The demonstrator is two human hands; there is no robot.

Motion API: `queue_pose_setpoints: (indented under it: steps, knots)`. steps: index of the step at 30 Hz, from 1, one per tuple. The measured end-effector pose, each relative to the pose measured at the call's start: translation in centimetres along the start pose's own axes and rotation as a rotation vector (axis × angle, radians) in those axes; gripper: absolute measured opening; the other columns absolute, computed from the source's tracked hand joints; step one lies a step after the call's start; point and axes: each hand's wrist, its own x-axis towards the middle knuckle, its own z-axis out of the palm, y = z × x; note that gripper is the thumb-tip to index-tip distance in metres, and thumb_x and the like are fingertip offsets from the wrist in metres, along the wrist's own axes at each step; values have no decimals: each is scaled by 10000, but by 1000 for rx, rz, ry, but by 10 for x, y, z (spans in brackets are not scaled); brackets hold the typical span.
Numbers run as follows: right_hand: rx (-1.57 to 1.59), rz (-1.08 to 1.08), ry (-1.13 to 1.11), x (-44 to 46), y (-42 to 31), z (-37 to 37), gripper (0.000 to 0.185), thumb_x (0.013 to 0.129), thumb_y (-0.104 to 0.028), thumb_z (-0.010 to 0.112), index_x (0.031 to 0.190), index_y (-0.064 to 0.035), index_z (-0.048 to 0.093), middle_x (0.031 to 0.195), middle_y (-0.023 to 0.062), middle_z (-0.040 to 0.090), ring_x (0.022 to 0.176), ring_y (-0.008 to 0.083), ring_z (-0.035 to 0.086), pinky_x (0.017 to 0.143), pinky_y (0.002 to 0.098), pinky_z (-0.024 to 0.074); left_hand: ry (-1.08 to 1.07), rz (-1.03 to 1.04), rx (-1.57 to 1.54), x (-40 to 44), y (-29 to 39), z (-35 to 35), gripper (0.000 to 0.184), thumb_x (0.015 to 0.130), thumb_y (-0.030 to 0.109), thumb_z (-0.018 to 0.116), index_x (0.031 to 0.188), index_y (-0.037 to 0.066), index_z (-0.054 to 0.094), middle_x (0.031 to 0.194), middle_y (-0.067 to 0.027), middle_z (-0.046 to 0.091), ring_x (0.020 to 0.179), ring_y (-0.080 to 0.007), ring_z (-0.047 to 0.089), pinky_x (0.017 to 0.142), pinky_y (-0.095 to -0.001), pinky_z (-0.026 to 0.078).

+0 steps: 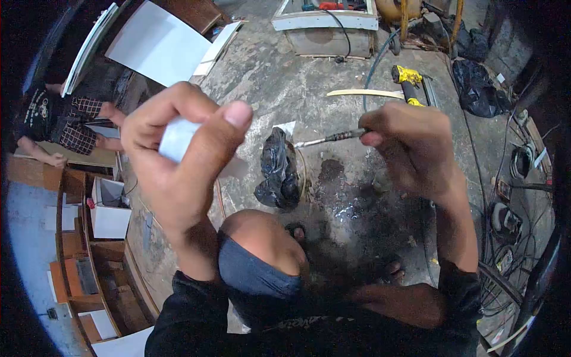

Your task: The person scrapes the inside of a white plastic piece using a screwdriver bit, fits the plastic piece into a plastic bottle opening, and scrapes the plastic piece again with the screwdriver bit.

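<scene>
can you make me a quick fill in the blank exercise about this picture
1. The small item in the left hand is coloured ____.
2. The thin tool in the right hand has its tip pointing toward the ____ edge of the picture.
3. The plastic bag seen between the two hands is coloured ____.
4. The power tool on the floor is coloured black and ____.

Missing words: white; left; black; yellow

I see one slim tool (333, 137), one nailer (410, 77), perhaps three black bags (278, 169).
</scene>
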Motion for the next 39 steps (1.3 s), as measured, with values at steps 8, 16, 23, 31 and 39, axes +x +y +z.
queue_pose_setpoints:
  steps: [8, 16, 23, 31, 39]
  knots:
    - [-83, -26, 44, 5, -38, -1, 195, 848, -206, 652, 862, -14, 681, 597, 67, 527, 486, 175, 494, 444, 314, 346, 19, -129, -385, 10, -12, 0, 195, 844, 203, 632, 750, 42, 576, 629, 16, 547, 515, -34, 428, 504, -189, 318]
    - [-114, -55, 139, 3, -48, 10, 176, 827, -176, 673, 923, -32, 706, 631, 39, 570, 501, 136, 497, 447, 276, 367, 43, -32, -345, 4, -9, 4, 206, 908, 213, 562, 846, 41, 469, 686, -7, 431, 467, -69, 362, 424, -216, 292]
    - [-89, -37, 217, 3, -61, 25, 162, 800, -130, 701, 943, -53, 702, 620, 37, 560, 478, 128, 490, 424, 268, 358, 18, -77, -375, 0, 0, 11, 260, 949, 275, 520, 830, 53, 455, 680, -4, 427, 495, -79, 386, 435, -205, 314]
    - [15, -221, 148, 11, -33, 46, 222, 700, -83, 742, 911, -66, 674, 579, 44, 509, 428, 191, 479, 401, 314, 368, -66, 21, 13, 1, -3, 2, 301, 817, 177, 685, 602, 84, 497, 635, 7, 529, 560, -73, 508, 528, -211, 402]
    - [-237, -133, -293, -29, 6, 33, 303, 671, -123, 694, 967, -99, 633, 686, 34, 533, 587, 213, 586, 448, 365, 449, -400, -112, 277, 10, -36, -13, 240, 733, 162, 784, 626, 27, 617, 553, 3, 572, 495, -25, 506, 434, -163, 370]
